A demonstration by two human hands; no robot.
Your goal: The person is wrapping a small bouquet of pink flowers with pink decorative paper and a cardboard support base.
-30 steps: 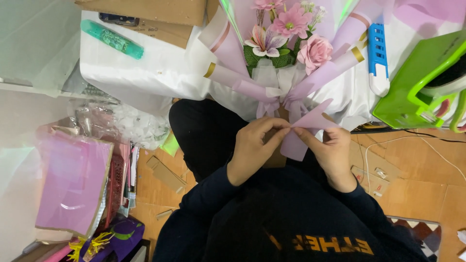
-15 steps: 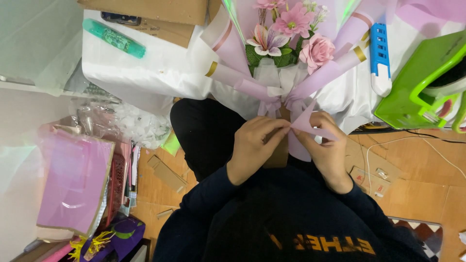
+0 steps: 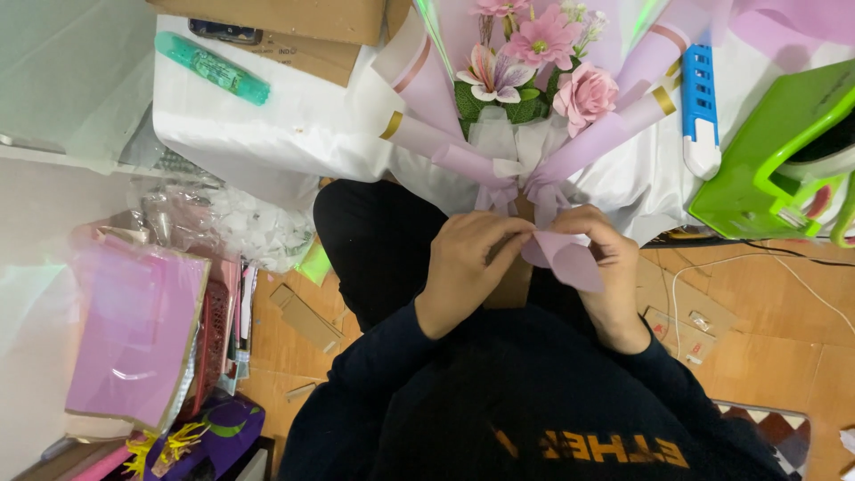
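1. I see the left hand point(image 3: 468, 267) curled shut, fingertips pinching the pink ribbon point(image 3: 561, 258) at the neck of the bouquet point(image 3: 525, 98).
2. The right hand point(image 3: 606, 267) is also closed, gripping the ribbon's loose lilac tail from the other side.
3. The bouquet leans against the white-covered table point(image 3: 285, 125), stems toward my lap.
4. A blue-and-white cutter point(image 3: 700, 107) lies just right of the flowers, a teal tube point(image 3: 212, 67) well to the left.
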